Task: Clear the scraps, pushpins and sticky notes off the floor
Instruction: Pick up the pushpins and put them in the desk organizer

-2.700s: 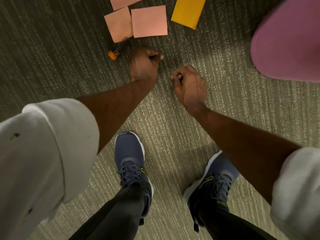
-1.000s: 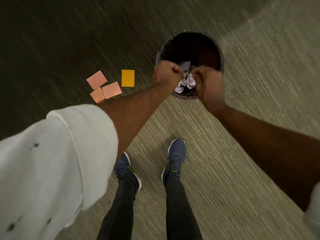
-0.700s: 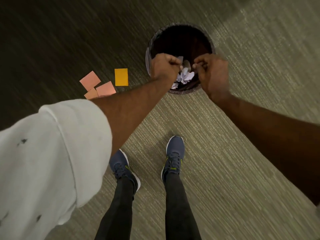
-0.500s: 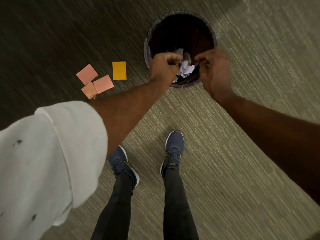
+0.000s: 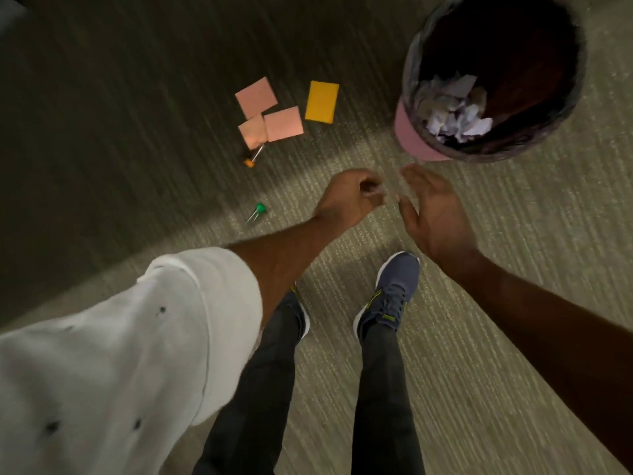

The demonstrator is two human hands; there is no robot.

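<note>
Ribbed carpet held the green pushpin near the left hand, whose fingers curled on nothing visible; the right hand kept its fingers spread. Pink sticky notes lay farther off, untouched.

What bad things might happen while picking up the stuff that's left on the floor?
The green pushpin and orange pushpin lie with bare points showing, so they could prick the open right hand or get stepped on by the shoe. The orange one sits in shadow by the pink sticky notes, easy to miss. Pins dropped in the waste bin might poke its liner.
</note>
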